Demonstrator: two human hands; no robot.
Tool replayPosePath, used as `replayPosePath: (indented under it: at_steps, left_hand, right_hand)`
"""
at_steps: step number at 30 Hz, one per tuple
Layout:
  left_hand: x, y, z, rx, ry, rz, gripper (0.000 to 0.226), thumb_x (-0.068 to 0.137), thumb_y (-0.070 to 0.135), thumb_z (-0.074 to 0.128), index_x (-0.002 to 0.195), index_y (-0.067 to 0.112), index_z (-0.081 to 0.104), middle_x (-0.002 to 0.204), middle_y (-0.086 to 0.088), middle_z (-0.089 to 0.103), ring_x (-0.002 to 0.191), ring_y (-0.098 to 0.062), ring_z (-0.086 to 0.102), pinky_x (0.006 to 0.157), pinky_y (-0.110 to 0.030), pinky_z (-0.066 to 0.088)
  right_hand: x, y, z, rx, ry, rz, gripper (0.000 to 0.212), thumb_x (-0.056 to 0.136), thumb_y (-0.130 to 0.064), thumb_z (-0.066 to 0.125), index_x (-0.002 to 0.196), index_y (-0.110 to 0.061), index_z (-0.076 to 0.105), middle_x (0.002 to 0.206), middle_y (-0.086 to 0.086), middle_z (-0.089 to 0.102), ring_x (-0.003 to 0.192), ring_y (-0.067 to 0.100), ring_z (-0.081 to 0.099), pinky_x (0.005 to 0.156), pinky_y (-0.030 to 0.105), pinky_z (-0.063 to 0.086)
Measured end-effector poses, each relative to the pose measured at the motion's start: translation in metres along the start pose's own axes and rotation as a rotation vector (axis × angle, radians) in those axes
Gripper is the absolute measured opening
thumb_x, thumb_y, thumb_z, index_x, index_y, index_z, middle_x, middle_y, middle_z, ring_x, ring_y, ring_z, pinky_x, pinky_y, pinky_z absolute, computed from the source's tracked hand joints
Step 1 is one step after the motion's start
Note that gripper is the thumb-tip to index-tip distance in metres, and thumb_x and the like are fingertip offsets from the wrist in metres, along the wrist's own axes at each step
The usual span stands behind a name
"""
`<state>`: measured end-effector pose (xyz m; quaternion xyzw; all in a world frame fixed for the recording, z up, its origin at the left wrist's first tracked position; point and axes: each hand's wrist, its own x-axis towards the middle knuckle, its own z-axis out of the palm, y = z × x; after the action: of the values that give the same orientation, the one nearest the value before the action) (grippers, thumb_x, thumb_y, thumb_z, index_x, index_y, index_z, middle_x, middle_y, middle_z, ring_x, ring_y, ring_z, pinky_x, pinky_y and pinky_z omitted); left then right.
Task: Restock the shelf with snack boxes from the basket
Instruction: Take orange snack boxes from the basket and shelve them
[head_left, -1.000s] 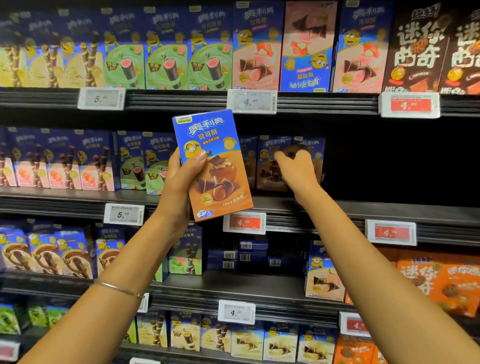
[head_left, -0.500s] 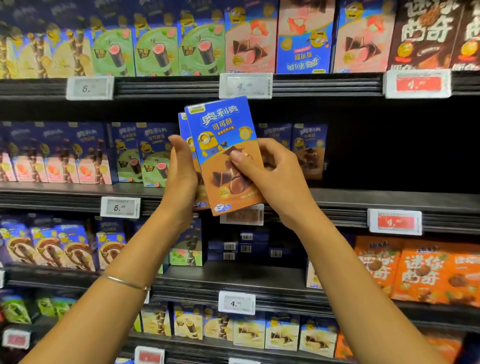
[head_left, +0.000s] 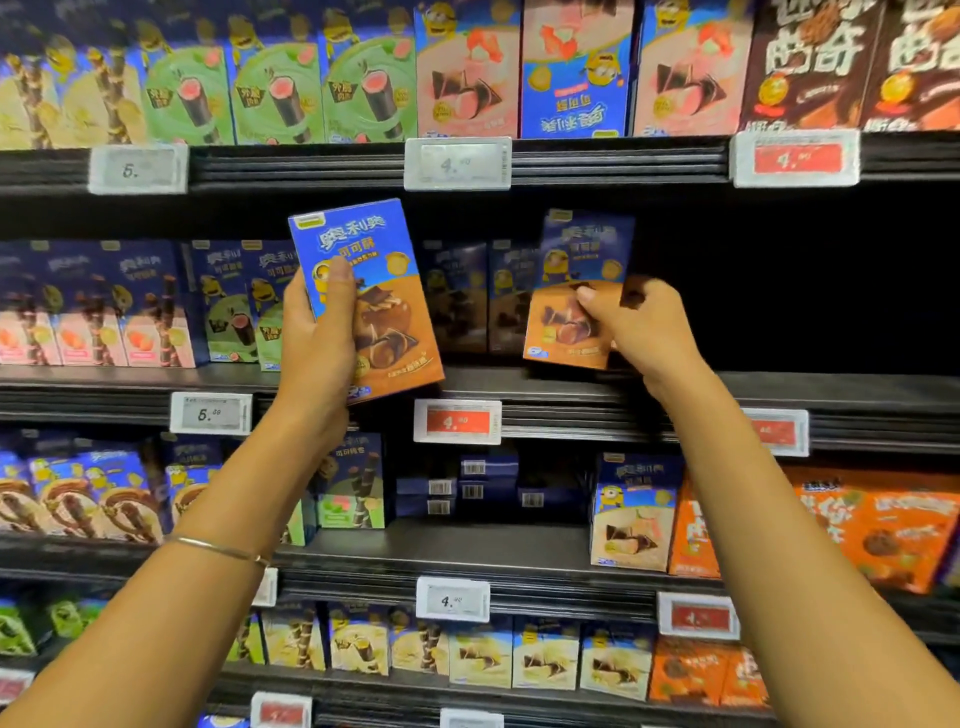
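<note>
My left hand grips a blue and brown snack box upright and slightly tilted, in front of the second shelf. My right hand holds a second box of the same kind by its lower right side, its bottom edge at the shelf's front lip. Behind it, deeper on that shelf, stand matching boxes in shadow. The basket is out of view.
To the right of my right hand the second shelf is a dark gap. Pink and green roll boxes fill its left part. Price tags line the shelf edges. Rows of boxes fill the shelves above and below.
My right hand took the front box off the pair in my left hand and carried it right to the shelf edge. My left hand keeps one box. The view tilted down slightly.
</note>
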<state>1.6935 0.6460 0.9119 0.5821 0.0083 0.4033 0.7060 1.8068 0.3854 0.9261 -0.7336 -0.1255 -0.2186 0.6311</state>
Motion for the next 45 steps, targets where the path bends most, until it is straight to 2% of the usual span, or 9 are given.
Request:
replayPosePath:
  at_steps: [3,7,11,14,21,27,32,40,45]
  left_hand:
    - [-0.001,-0.001,0.005,-0.017,-0.006,-0.021,0.048,0.107,0.055,0.055,0.142,0.023,0.052,0.113,0.006,0.08,0.095,-0.015,0.081,0.068,-0.032,0.065]
    - [0.0,-0.001,0.011,-0.027,-0.02,-0.041,0.04,0.106,0.056,0.056,0.134,0.027,0.052,0.106,0.011,0.082,0.092,-0.013,0.081,0.064,-0.029,0.064]
    - [0.0,-0.002,0.017,-0.024,-0.025,-0.035,0.043,0.106,0.056,0.055,0.138,0.026,0.052,0.115,0.006,0.08,0.096,-0.014,0.081,0.069,-0.031,0.065]
    - [0.0,-0.003,0.02,-0.031,-0.032,-0.036,0.04,0.106,0.056,0.055,0.135,0.028,0.053,0.113,0.007,0.081,0.095,-0.014,0.081,0.067,-0.03,0.065]
    - [-0.002,-0.002,0.021,-0.006,-0.044,-0.031,0.046,0.107,0.055,0.055,0.141,0.025,0.052,0.115,0.006,0.08,0.093,-0.013,0.081,0.069,-0.03,0.066]
    - [-0.001,0.0,0.021,0.014,-0.054,-0.033,0.048,0.106,0.056,0.054,0.142,0.025,0.051,0.122,0.002,0.079,0.095,-0.015,0.081,0.079,-0.038,0.067]
    - [-0.002,0.002,0.024,0.0,-0.062,-0.045,0.043,0.107,0.055,0.054,0.139,0.026,0.052,0.118,0.004,0.079,0.095,-0.015,0.081,0.076,-0.036,0.067]
    - [-0.007,0.001,0.03,-0.019,-0.084,-0.073,0.036,0.106,0.055,0.054,0.133,0.03,0.052,0.118,0.004,0.08,0.095,-0.015,0.081,0.085,-0.042,0.067]
    - [-0.011,0.002,0.032,-0.026,-0.099,-0.071,0.034,0.107,0.055,0.054,0.132,0.031,0.054,0.12,0.003,0.079,0.097,-0.016,0.081,0.085,-0.043,0.067]
  right_hand:
    - [0.023,0.011,-0.012,-0.312,0.106,0.03,0.042,0.085,-0.038,0.078,0.11,-0.005,0.07,0.108,0.015,0.072,0.099,0.032,0.068,0.083,0.042,0.057]
    - [0.038,0.02,-0.014,-0.533,0.078,0.084,0.023,0.09,-0.022,0.067,0.1,-0.001,0.068,0.109,0.02,0.07,0.091,0.033,0.065,0.076,0.039,0.054]
    - [0.048,0.02,-0.009,-0.673,0.02,0.051,0.025,0.097,-0.019,0.059,0.112,0.0,0.065,0.118,0.024,0.066,0.105,0.038,0.063,0.092,0.044,0.054]
    - [0.053,0.02,-0.004,-0.764,0.004,0.051,0.03,0.101,-0.019,0.057,0.12,0.003,0.062,0.123,0.024,0.065,0.112,0.038,0.062,0.093,0.041,0.053]
    - [0.067,0.022,0.002,-0.761,0.039,0.074,0.055,0.096,-0.02,0.067,0.146,-0.008,0.045,0.144,0.019,0.051,0.127,0.036,0.055,0.094,0.035,0.05]
    - [0.073,0.023,0.005,-0.773,0.065,0.085,0.05,0.095,-0.02,0.07,0.141,-0.006,0.054,0.141,0.018,0.056,0.127,0.037,0.057,0.095,0.038,0.052]
    - [0.075,0.024,0.011,-0.717,0.089,0.121,0.048,0.096,-0.025,0.07,0.138,-0.008,0.056,0.142,0.019,0.055,0.127,0.039,0.056,0.096,0.039,0.051]
    - [0.081,0.027,0.014,-0.645,0.07,0.182,0.05,0.093,-0.034,0.07,0.136,-0.01,0.06,0.139,0.017,0.058,0.124,0.038,0.059,0.102,0.045,0.052]
    - [0.062,0.021,0.008,-0.693,0.139,0.152,0.087,0.093,-0.036,0.071,0.158,-0.01,0.021,0.159,0.02,0.031,0.141,0.04,0.039,0.109,0.046,0.043]
